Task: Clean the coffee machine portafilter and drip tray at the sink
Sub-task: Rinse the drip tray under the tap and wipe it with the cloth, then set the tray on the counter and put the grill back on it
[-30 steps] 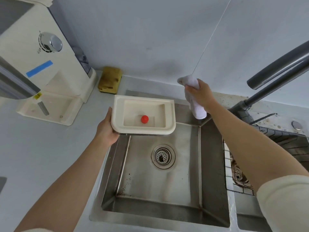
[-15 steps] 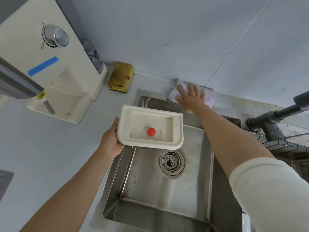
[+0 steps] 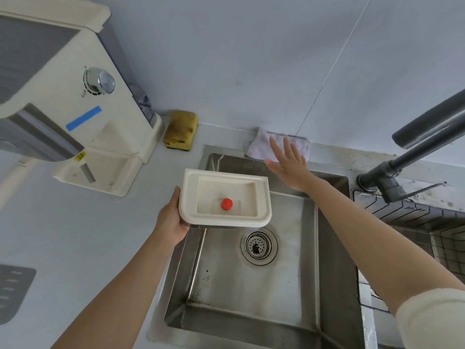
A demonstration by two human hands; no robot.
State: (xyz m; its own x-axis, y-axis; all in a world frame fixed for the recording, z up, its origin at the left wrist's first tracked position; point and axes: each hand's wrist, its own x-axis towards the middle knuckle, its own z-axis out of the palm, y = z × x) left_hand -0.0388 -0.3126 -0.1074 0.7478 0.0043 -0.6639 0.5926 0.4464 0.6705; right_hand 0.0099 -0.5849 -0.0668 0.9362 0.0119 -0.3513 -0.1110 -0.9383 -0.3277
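Observation:
My left hand (image 3: pixel 171 220) grips the left edge of the cream drip tray (image 3: pixel 263 197), held level over the back left corner of the steel sink (image 3: pixel 251 285). A red float button (image 3: pixel 226 204) sits in the tray's well. My right hand (image 3: pixel 289 162) hovers open, fingers spread, just in front of a white cloth (image 3: pixel 259 144) that lies on the ledge behind the sink against the wall. The cream coffee machine (image 3: pixel 75 117) stands at the left on the counter, its base bare where the tray fits. No portafilter shows.
A yellow sponge (image 3: pixel 180 133) lies beside the machine by the wall. A dark faucet (image 3: pixel 415 152) reaches in from the right. The sink drain (image 3: pixel 259 245) is at the basin's middle. A tiled second basin (image 3: pixel 427 222) is at the right. A grey mat (image 3: pixel 12 290) lies at the left edge.
My right hand carried the cloth to the back ledge, pressed it flat there, then lifted off it, fingers spread. The drip tray stayed in my left hand over the sink.

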